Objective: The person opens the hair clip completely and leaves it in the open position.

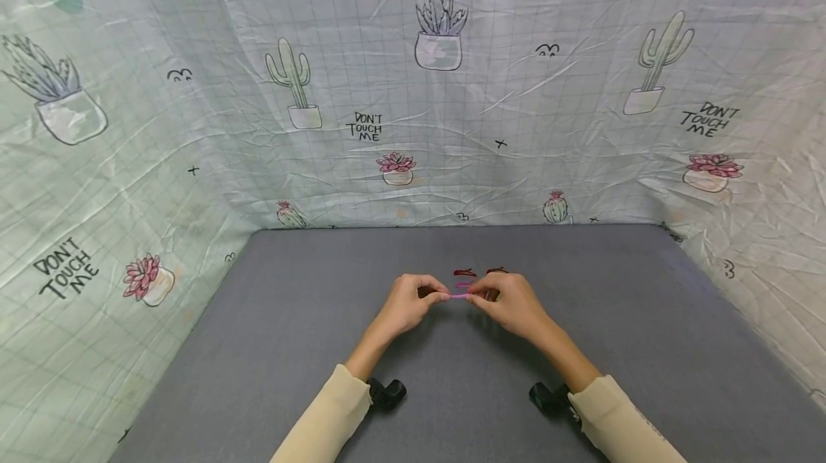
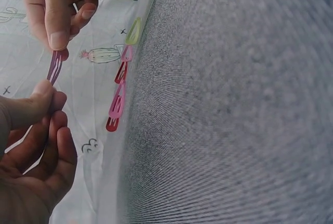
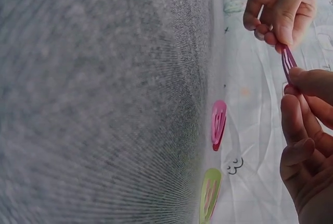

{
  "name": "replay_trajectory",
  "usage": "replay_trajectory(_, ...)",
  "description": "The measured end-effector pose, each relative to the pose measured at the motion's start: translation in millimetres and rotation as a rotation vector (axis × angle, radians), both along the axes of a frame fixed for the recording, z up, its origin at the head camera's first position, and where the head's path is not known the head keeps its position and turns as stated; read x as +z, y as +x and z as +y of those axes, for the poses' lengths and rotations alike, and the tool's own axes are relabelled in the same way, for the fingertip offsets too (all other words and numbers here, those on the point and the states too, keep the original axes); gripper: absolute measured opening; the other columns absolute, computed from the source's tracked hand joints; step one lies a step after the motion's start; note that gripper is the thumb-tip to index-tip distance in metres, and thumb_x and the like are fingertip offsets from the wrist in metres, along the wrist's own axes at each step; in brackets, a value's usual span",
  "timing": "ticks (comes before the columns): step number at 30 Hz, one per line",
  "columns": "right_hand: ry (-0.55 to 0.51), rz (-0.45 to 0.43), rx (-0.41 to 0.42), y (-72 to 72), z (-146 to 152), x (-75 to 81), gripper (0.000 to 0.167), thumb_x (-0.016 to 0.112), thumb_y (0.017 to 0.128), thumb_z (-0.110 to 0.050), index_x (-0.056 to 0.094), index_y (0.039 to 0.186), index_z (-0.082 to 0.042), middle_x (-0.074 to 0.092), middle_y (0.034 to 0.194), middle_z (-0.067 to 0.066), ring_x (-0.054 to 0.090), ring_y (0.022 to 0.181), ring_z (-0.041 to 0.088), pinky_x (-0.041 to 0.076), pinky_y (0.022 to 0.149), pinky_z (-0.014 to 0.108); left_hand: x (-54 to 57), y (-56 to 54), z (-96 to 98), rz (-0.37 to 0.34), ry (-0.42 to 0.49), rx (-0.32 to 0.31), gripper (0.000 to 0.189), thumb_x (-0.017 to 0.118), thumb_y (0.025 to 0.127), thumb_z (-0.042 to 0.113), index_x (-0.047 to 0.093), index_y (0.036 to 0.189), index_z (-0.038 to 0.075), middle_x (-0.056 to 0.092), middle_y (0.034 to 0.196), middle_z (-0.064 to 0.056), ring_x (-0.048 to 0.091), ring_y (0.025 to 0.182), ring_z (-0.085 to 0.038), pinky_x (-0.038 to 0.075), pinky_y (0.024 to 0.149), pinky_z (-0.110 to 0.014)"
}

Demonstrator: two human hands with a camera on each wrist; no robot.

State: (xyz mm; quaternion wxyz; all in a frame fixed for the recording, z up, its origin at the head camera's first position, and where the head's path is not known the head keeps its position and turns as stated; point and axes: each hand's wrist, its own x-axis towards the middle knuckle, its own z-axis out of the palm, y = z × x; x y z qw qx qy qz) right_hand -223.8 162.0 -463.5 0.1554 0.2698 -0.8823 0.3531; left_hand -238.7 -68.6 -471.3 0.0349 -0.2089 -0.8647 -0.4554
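A purple snap hair clip (image 1: pixel 458 296) is held level above the table between both hands. The left hand (image 1: pixel 405 304) pinches one end of it between thumb and forefinger. At the other end, the thumb and fingertips of the right hand (image 1: pixel 513 303) pinch it too. The slotted middle of the purple clip (image 2: pixel 55 69) shows between the fingertips in the left wrist view. Just beyond the hands lie a pink hair clip (image 1: pixel 464 284) and a red hair clip (image 1: pixel 464 272). A green hair clip (image 3: pixel 209 195) appears in the right wrist view; the right hand hides it in the head view.
Another red hair clip (image 1: pixel 497 270) lies behind the right hand, partly covered. A grey table (image 1: pixel 310 348) extends around the hands. Cloth printed with cacti (image 1: pixel 361 83) hangs behind it and on both sides. Each wrist wears a black camera, such as the left camera (image 1: pixel 388 394).
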Motion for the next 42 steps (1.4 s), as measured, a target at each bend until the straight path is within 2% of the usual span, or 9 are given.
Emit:
replay_trajectory(14, -0.029, -0.031, 0.035, -1.7, 5.1, -3.8, 0.006, 0.082, 0.089, -0.017, 0.082, 0.087, -0.011, 0.072, 0.077, -0.004, 0.060, 0.066, 0.002, 0.052, 0.061, 0.022, 1.3, 0.1, 1.4, 0.013, -0.014, -0.024, 0.007, 0.076, 0.094, 0.018, 0.082, 0.093, 0.014, 0.080, 0.091, 0.000, 0.065, 0.077, -0.004, 0.052, 0.070, -0.022)
replay_trajectory(21, -0.020, -0.035, 0.027, 0.4, 5.6, -2.3, 0.005, 0.081, 0.088, -0.011, 0.080, 0.085, -0.016, 0.071, 0.078, -0.005, 0.059, 0.066, 0.000, 0.052, 0.061, 0.022, 3.0, 2.5, 1.9, 0.004, -0.022, -0.036, 0.009, 0.074, 0.096, 0.018, 0.081, 0.094, 0.014, 0.079, 0.092, 0.000, 0.064, 0.075, -0.003, 0.052, 0.068, -0.022)
replay_trajectory(34, -0.044, -0.041, 0.066, 1.9, 6.8, -5.7, 0.006, 0.079, 0.091, -0.016, 0.081, 0.088, -0.012, 0.072, 0.080, -0.004, 0.059, 0.066, 0.000, 0.052, 0.061, 0.023, 0.5, 4.4, 0.7, 0.043, -0.030, -0.035, 0.007, 0.075, 0.095, 0.018, 0.082, 0.095, 0.014, 0.079, 0.092, 0.000, 0.066, 0.077, -0.004, 0.054, 0.070, -0.021)
replay_trajectory(42, -0.050, -0.073, 0.072, 2.1, 6.6, -5.6, 0.005, 0.079, 0.091, -0.017, 0.080, 0.088, -0.013, 0.071, 0.078, -0.005, 0.057, 0.064, -0.001, 0.052, 0.060, 0.023, -0.2, 4.3, -0.5, 0.065, -0.052, -0.036, 0.007, 0.076, 0.094, 0.018, 0.082, 0.094, 0.014, 0.079, 0.091, 0.000, 0.065, 0.075, -0.003, 0.053, 0.069, -0.021)
